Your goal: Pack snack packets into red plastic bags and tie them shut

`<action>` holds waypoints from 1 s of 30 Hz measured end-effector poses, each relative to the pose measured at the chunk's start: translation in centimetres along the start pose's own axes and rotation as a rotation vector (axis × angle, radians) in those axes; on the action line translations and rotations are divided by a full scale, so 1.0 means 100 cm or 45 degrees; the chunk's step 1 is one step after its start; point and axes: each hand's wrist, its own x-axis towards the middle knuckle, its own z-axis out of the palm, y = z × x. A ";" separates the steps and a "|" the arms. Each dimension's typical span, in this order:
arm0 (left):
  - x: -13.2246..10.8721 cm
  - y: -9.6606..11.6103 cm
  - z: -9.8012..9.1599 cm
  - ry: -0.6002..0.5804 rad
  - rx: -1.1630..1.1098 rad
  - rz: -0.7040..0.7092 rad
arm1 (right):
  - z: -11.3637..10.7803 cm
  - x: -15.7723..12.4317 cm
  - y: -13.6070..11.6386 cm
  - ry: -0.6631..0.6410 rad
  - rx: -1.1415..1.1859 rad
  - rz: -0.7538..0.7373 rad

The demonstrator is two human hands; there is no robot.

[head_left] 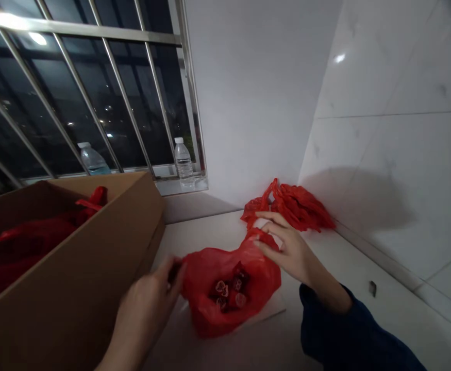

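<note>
A thin red plastic bag (210, 325) stands on the white surface with its mouth open towards me. Inside lie several small dark red wrapped pieces (231, 291) with pale printed marks; their kind is unclear. My left hand (150, 304), slightly blurred, has its thumb and fingers closed on the bag's left rim. At the right rim is my right hand (287, 247), its fingers outstretched and apart, with the thumb by the gathered red plastic. Under the bag, part of a flat pale sheet or board (275, 308) shows.
A cardboard box (132, 226) on the left holds red bags (51, 232). More crumpled red bags (302, 206) lie in the back corner. Two plastic bottles, one clear (184, 164) and one with bluish liquid (94, 161), stand by the barred window. A small dark object (372, 288) lies at right.
</note>
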 end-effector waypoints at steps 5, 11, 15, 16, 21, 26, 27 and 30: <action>0.038 0.021 -0.010 0.355 -0.772 0.239 | 0.002 0.019 -0.006 0.303 0.683 0.130; 0.042 0.017 -0.017 0.221 -1.171 0.302 | 0.015 0.017 -0.002 0.449 0.969 0.263; 0.026 0.004 -0.029 0.347 -0.723 0.345 | 0.019 0.018 -0.005 0.518 1.061 0.342; 0.022 0.004 -0.033 0.451 -0.587 0.328 | 0.021 0.019 -0.006 0.535 1.068 0.352; 0.008 0.013 -0.045 0.852 -0.301 0.257 | 0.026 0.019 -0.003 0.686 1.103 0.322; 0.015 0.021 -0.035 0.908 -0.392 0.161 | 0.028 0.018 -0.004 0.639 0.963 0.246; 0.018 0.023 -0.030 0.863 -0.485 0.182 | 0.029 0.017 -0.006 0.598 0.911 0.229; 0.026 0.033 -0.014 0.591 -0.898 0.307 | 0.039 0.015 -0.016 0.407 0.847 0.228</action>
